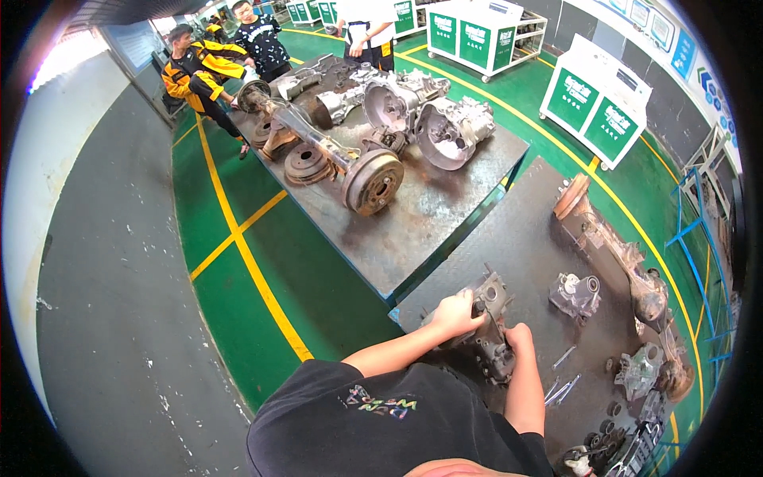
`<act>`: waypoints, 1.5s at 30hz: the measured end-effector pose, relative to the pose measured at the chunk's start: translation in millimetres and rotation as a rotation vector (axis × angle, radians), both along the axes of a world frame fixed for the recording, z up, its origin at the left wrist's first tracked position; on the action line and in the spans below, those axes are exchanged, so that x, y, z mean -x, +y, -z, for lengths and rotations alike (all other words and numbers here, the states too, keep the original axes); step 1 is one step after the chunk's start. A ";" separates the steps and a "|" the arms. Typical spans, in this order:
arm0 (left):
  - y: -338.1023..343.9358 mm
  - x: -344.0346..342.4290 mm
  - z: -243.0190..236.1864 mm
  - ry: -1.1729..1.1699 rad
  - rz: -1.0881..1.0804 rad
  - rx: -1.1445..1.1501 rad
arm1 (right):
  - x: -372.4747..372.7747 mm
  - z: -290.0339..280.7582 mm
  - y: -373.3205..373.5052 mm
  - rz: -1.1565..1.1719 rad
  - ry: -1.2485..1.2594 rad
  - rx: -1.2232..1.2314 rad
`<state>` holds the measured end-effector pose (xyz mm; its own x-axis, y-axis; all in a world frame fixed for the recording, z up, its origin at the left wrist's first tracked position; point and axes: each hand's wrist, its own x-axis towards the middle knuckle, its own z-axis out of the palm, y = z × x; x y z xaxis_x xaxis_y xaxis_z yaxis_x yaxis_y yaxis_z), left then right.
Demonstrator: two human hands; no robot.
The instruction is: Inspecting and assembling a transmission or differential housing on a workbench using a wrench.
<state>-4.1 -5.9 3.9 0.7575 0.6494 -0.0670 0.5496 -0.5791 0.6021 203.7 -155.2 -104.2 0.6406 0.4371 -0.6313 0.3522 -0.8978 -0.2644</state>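
Hands are both resting on one grey metal gearbox housing, which is sitting at the near left corner of the dark steel worktop. The left hand is lying curled over the housing's upper left side, fingers closed on its edge. The right hand is gripping the housing's lower right side, fingers wrapped round the casting; how tightly cannot be told. Both bare forearms are coming up from the lower edge, above a black shirt.

On the same worktop, to the right of the housing and apart from it, a smaller grey casting is lying. Just below it, near the right forearm, a few bright wrenches are lying loose. Farther right, a long rusty axle assembly is running along the worktop's far edge, with another small casting near its lower end. Small round parts are sitting at the lower right corner, too small to tell apart.

A second worktop is standing beyond, touching or nearly touching the first; which cannot be told. It is carrying a rear axle with brake drum and several bell housings.

Three people are standing at the far end. Green and white cabinets are standing on the green floor, which yellow lines are crossing.
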 end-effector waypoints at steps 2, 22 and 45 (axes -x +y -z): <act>-1.8 -2.7 1.3 0.037 0.013 0.008 | 7.4 1.3 -1.4 -0.074 -0.157 0.014; 3.5 -14.7 12.5 -0.028 -0.008 -0.102 | -11.5 -10.7 7.6 -0.093 -0.043 -0.061; -0.6 -12.8 9.1 0.039 -0.015 -0.083 | 15.5 -74.7 0.0 -0.310 -0.029 -0.602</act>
